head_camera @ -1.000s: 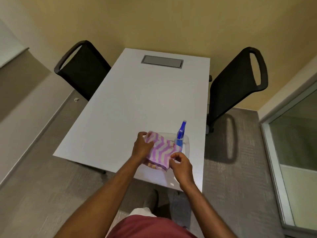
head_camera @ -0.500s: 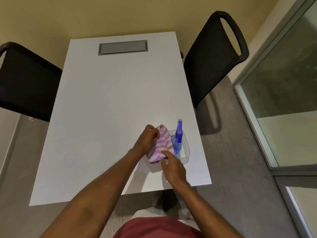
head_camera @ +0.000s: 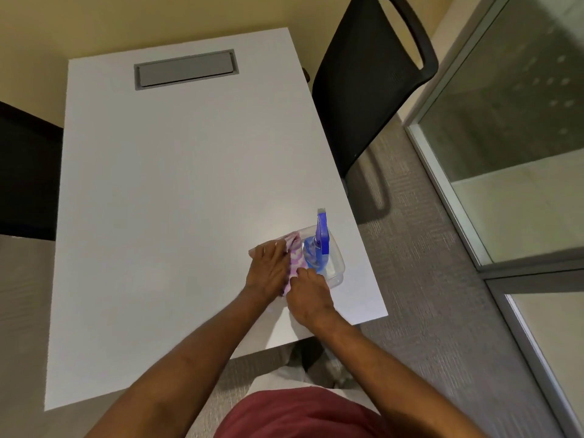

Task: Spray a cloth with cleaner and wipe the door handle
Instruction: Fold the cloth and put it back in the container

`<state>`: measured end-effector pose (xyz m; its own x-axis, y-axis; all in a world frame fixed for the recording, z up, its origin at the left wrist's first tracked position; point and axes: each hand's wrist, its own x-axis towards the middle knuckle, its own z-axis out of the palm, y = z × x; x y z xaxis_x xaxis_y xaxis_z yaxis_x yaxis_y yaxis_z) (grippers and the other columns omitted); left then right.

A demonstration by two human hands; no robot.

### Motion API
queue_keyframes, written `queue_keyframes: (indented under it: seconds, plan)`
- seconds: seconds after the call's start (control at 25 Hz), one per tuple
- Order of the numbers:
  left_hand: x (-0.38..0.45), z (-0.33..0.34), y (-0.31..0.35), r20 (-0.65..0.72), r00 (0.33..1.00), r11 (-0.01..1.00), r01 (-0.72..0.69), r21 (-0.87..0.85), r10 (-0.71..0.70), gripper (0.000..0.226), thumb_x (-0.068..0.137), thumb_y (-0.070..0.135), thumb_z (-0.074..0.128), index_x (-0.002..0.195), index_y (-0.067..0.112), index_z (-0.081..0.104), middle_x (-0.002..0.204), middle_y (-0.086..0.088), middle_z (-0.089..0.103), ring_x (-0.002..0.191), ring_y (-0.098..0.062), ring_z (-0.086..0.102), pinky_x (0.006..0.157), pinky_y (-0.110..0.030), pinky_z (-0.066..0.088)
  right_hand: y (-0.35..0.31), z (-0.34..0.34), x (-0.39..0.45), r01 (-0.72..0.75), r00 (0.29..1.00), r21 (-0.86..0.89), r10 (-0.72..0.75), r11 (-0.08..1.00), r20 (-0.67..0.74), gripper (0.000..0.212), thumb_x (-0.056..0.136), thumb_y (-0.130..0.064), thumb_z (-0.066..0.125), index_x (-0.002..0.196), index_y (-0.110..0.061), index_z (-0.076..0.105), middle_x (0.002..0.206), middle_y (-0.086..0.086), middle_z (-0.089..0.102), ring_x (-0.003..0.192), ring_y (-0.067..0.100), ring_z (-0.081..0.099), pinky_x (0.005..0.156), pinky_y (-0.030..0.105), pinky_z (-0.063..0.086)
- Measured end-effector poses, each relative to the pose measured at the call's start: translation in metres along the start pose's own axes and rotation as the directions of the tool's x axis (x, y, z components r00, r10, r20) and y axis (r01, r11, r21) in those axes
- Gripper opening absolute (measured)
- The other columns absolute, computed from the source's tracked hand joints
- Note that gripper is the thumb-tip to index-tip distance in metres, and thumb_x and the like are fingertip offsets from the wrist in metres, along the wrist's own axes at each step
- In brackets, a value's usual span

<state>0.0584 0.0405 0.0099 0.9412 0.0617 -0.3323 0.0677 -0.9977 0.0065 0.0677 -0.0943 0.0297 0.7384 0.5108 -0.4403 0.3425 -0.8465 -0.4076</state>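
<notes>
**Both hands at the tray**

The left hand (head_camera: 271, 268) lies flat, fingers nearly straight, on the pink-and-white striped cloth (head_camera: 295, 259). The right hand (head_camera: 308, 290) touches the cloth's near edge (its grip cannot be told). The blue spray bottle (head_camera: 319, 245) stands in the clear tray (head_camera: 335, 268), nozzle toward 12 o'clock, at the desk's (head_camera: 177, 191) 4 o'clock corner.

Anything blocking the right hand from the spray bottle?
Nothing visible. The right hand sits at the near edge of the clear tub, with the spray bottle upright just beyond its fingers. The cloth lies to the left, under the left hand.
</notes>
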Motion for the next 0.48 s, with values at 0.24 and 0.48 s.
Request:
queue_keyframes:
  seconds: [0.24,0.48]
  plan:
    - [0.009,0.004,-0.005,0.172,0.984,0.997,-0.056,0.061,0.044,0.07,0.101,0.048,0.065,0.154,0.009,0.04,0.155,-0.013,0.049,0.141,-0.031,0.047,0.123,-0.041,0.027,0.011,0.004,0.008,0.155,0.982,-0.157,-0.134,0.975,0.135,0.041,0.108,-0.042,0.041,0.136,-0.015,0.056,0.133,0.008,0.066,0.128,0.027,0.058,0.117,0.041,0.037]
    - [0.008,0.008,-0.008,0.176,0.982,0.988,-0.093,0.125,0.07,0.058,0.103,0.047,0.062,0.147,0.01,0.051,0.15,-0.011,0.057,0.137,-0.029,0.053,0.123,-0.041,0.029,0.016,0.01,0.01,0.136,0.985,-0.082,-0.126,0.987,0.117,0.043,0.106,-0.047,0.039,0.129,-0.017,0.059,0.126,0.007,0.07,0.124,0.025,0.06,0.118,0.042,0.037]
